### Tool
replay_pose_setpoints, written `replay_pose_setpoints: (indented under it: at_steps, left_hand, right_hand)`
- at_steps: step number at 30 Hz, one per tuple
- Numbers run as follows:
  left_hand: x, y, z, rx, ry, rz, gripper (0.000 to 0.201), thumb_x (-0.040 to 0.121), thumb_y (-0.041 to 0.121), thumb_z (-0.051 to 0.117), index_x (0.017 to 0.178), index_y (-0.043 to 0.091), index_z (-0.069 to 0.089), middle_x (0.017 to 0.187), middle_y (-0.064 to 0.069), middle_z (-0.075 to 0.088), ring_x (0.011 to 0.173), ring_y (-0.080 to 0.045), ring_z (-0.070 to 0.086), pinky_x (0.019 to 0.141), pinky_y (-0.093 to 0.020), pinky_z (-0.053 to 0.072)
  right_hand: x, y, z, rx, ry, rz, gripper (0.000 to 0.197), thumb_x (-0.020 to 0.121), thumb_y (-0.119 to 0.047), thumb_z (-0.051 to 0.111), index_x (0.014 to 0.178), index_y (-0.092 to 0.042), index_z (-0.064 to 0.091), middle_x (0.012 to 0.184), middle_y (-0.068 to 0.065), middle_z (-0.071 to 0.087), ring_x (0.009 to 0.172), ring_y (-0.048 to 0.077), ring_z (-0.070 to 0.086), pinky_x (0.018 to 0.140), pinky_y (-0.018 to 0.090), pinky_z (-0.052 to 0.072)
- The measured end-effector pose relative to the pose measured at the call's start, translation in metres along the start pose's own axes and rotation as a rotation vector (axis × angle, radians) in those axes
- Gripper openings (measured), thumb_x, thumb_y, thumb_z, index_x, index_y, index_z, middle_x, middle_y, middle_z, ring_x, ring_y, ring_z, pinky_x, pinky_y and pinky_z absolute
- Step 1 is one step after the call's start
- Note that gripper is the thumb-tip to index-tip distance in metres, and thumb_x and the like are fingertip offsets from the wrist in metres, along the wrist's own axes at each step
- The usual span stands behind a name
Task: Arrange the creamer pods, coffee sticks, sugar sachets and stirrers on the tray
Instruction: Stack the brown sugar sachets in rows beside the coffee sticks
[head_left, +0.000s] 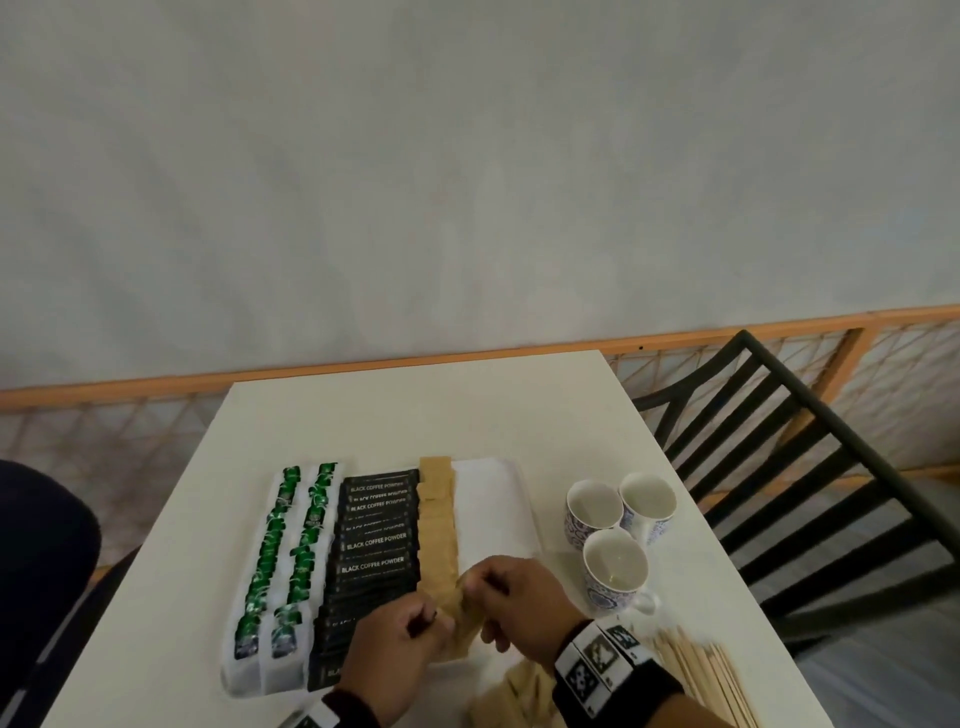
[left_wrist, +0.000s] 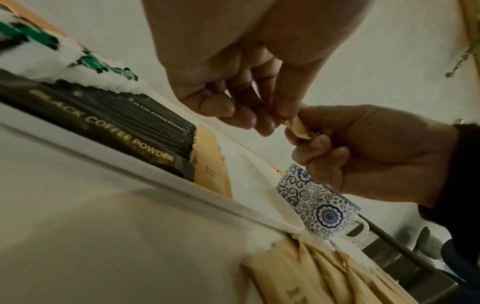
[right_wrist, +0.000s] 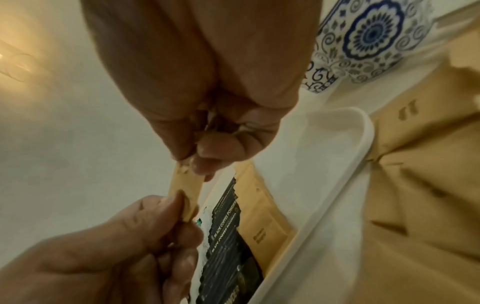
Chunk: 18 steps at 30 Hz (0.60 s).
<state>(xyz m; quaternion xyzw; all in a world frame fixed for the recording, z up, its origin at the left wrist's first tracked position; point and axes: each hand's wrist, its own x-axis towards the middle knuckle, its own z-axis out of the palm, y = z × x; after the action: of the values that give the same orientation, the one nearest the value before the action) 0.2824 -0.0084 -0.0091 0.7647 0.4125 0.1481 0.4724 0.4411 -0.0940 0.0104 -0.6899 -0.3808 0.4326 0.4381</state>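
Note:
A white tray (head_left: 496, 475) holds two rows of green creamer pods (head_left: 291, 551), a row of black coffee sticks (head_left: 376, 545) and a column of brown sugar sachets (head_left: 436, 530). Both hands hover over the tray's near end and pinch one brown sugar sachet (right_wrist: 184, 195) between them. My left hand (head_left: 400, 649) grips its lower end. My right hand (head_left: 514, 603) pinches its upper end between thumb and fingertip. Loose sugar sachets (head_left: 514, 696) lie off the tray by my right wrist. Wooden stirrers (head_left: 711, 675) lie on the table at the near right.
Three blue-patterned cups (head_left: 615, 551) stand right of the tray. A black slatted chair (head_left: 810, 467) is beyond the table's right edge. A dark chair (head_left: 41, 561) sits at the left. The tray's right part (head_left: 488, 514) is bare.

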Motion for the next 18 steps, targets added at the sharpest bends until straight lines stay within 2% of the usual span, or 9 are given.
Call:
replay_pose_setpoints:
  at_steps: [3,4,5,7,9,11,14,18]
  left_hand:
    - [0.015,0.003,-0.005,0.066,0.024,-0.007,0.029,0.086,0.027,0.066,0.062,0.027,0.049,0.053,0.012,0.051,0.053,-0.004,0.044,0.054,-0.016,0.034]
    - [0.022,0.005,-0.008,0.122,0.001,-0.016,0.027,0.088,0.031,0.063,0.065,0.025,0.051,0.057,0.012,0.054,0.056,-0.003,0.047,0.057,-0.016,0.036]
    - [0.030,0.007,-0.013,0.194,-0.019,-0.016,0.024,0.089,0.035,0.061,0.069,0.024,0.054,0.065,0.011,0.057,0.062,-0.001,0.050,0.064,-0.018,0.040]
    - [0.052,0.015,-0.023,0.368,-0.027,0.006,0.011,0.089,0.041,0.058,0.093,0.030,0.059,0.090,0.013,0.059,0.086,-0.003,0.055,0.081,-0.023,0.047]
    - [0.077,0.023,-0.029,0.586,-0.019,0.037,0.032,0.090,0.044,0.053,0.120,0.031,0.051,0.115,0.009,0.051,0.108,-0.012,0.048,0.094,-0.030,0.044]
    - [0.103,0.029,-0.032,0.772,-0.040,0.058,0.047,0.090,0.044,0.053,0.133,0.032,0.040,0.127,0.004,0.042,0.119,-0.018,0.040,0.099,-0.034,0.040]
    - [0.135,0.029,-0.031,0.915,-0.183,0.047,0.066,0.079,0.043,0.064,0.136,0.035,0.032,0.126,-0.001,0.035,0.119,-0.025,0.035,0.098,-0.038,0.038]
    - [0.165,0.025,-0.031,1.018,-0.321,0.008,0.072,0.066,0.048,0.069,0.128,0.036,0.035,0.125,-0.004,0.029,0.118,-0.028,0.033,0.097,-0.042,0.037]
  right_hand:
    - [0.020,0.005,0.003,0.113,0.022,0.077,0.008,0.087,-0.015,0.064,0.079,-0.013,0.064,0.060,0.004,0.063,0.055,0.020,0.058,0.057,0.031,0.051]
    - [0.028,0.007,0.002,0.134,0.048,0.100,0.008,0.084,-0.013,0.067,0.077,-0.012,0.065,0.060,0.004,0.063,0.055,0.020,0.057,0.057,0.029,0.050]
    - [0.037,0.008,0.000,0.145,0.083,0.119,0.008,0.082,-0.012,0.069,0.076,-0.010,0.066,0.060,0.004,0.063,0.055,0.019,0.056,0.056,0.028,0.049]
    - [0.055,0.009,-0.008,0.112,0.172,0.139,0.009,0.082,-0.015,0.071,0.078,-0.008,0.067,0.058,0.003,0.063,0.053,0.016,0.054,0.054,0.028,0.047]
    - [0.080,0.014,-0.015,0.059,0.270,0.150,0.010,0.083,-0.021,0.070,0.080,-0.012,0.068,0.057,0.000,0.064,0.051,0.014,0.054,0.056,0.030,0.050]
    - [0.107,0.017,-0.020,0.033,0.371,0.154,0.008,0.082,-0.025,0.069,0.078,-0.018,0.067,0.059,-0.001,0.066,0.054,0.014,0.058,0.064,0.037,0.056]
    - [0.138,0.019,-0.026,-0.040,0.464,0.163,0.007,0.082,-0.024,0.063,0.077,-0.027,0.065,0.070,-0.003,0.070,0.071,0.021,0.067,0.073,0.042,0.057]
    - [0.162,0.015,-0.032,-0.123,0.501,0.171,0.021,0.087,-0.024,0.063,0.072,-0.036,0.055,0.081,-0.007,0.069,0.081,0.020,0.067,0.076,0.031,0.053]
